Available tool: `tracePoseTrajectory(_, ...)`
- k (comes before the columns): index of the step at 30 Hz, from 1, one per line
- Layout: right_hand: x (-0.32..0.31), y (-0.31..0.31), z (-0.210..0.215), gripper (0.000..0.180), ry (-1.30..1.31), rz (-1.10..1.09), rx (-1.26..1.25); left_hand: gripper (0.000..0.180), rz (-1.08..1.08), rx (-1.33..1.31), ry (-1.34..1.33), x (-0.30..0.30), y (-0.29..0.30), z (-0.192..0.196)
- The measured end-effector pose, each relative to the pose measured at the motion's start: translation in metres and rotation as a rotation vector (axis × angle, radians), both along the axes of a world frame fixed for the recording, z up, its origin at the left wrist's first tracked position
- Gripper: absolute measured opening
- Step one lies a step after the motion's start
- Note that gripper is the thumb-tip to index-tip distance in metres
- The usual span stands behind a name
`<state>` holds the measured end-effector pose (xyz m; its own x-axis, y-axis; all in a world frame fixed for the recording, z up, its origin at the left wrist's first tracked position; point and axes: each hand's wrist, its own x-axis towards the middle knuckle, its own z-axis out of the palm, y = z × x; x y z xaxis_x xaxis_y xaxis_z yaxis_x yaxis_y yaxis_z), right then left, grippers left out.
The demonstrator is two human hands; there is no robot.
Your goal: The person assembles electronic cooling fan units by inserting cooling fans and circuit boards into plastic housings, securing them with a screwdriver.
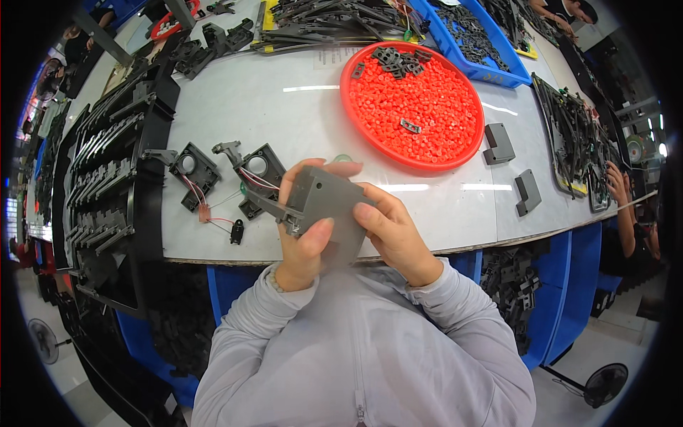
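Observation:
A dark grey plastic housing (337, 201), with a small round hole near one corner, is held up in front of my chest. My left hand (304, 248) closes round its left side, thumb in front and fingers behind. My right hand (395, 229) grips the right edge with thumb and fingers. A grey arm-like part with a metal end (288, 217) sticks out at the housing's left, by my left hand. Just left of my hands lie two open grey housings, one farther left (203, 169) and one nearer (269, 158), each with a round white piece and thin wires.
A red round tray (471, 146) of small red plastic pieces stands beyond my right hand. Two grey covers (501, 142) lie right of it. A blue bin (523, 77) of dark parts stands behind. A black rack (153, 213) of grey parts stands left. Other people work around.

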<state>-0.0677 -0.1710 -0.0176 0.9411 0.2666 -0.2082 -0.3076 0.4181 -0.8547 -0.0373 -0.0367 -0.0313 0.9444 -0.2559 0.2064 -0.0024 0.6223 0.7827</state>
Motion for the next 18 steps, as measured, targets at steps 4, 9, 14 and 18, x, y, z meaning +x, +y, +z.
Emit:
tracePoseTrajectory(4, -0.001, 0.004, -0.004, 0.039, -0.041, -0.072, 0.052, 0.072, -0.023, -0.044, 0.032, -0.003, 0.0, -0.001)
tracePoseTrajectory(9, 0.01, -0.004, 0.005, 0.052, -0.426, -0.19, -0.396, 0.068, -0.058, -0.047, 0.152, 0.0, 0.009, 0.0)
tracePoseTrajectory(14, 0.006, 0.004, 0.018, 0.079, -0.635, -0.206, -0.714, 0.055, -0.335, -0.444, 0.315, 0.005, 0.011, 0.002)
tracePoseTrajectory(18, 0.017, 0.014, 0.007, 0.085, -0.781, -0.294, -0.811, 0.055, -0.214, -0.6, 0.528, 0.003, 0.005, 0.001)
